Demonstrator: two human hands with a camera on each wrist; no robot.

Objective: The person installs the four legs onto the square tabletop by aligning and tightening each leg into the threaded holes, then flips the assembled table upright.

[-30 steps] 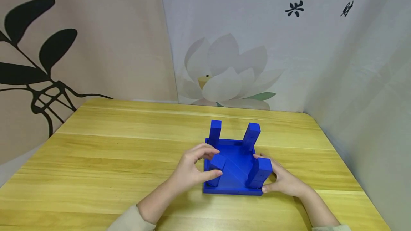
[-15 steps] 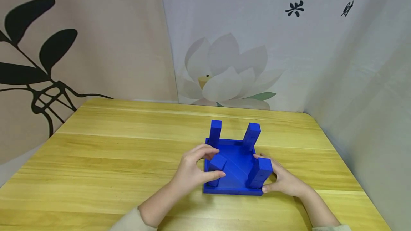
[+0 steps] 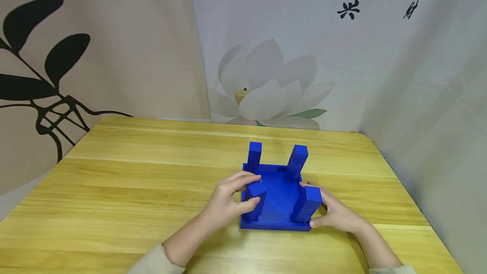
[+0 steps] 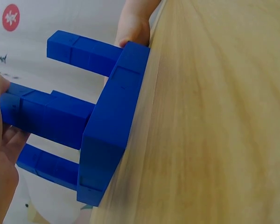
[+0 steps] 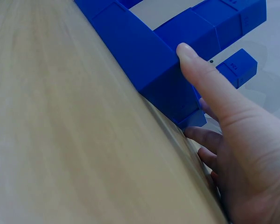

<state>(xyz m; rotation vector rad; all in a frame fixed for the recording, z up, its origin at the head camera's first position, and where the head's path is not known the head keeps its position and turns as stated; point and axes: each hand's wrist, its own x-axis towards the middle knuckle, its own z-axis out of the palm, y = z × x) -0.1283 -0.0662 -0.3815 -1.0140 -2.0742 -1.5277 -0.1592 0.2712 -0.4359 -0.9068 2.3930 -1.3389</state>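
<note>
A blue square tray [image 3: 274, 226] with low walls lies on the wooden table, a tall post of stacked blue blocks rising at each corner. My left hand [image 3: 231, 195] pinches the upper part of the near-left post [image 3: 256, 202] between thumb and fingers. In the left wrist view, that post [image 4: 46, 112] shows a small step partway along, where its blocks do not line up. My right hand [image 3: 335, 215] holds the tray's right side by the near-right post [image 3: 307, 204]. In the right wrist view, its thumb [image 5: 210, 81] presses the tray's corner.
Two more posts stand at the back of the tray, a far-left post [image 3: 254, 157] and a far-right post [image 3: 297, 160]. Behind the wooden table [image 3: 133, 181] hangs a printed cloth [image 3: 152, 45] with a lotus, dark leaves and written characters.
The top of the near-left post has turned and now stands straighter in line with its base. My left thumb has shifted slightly up and left on it. The right hand stays put.
</note>
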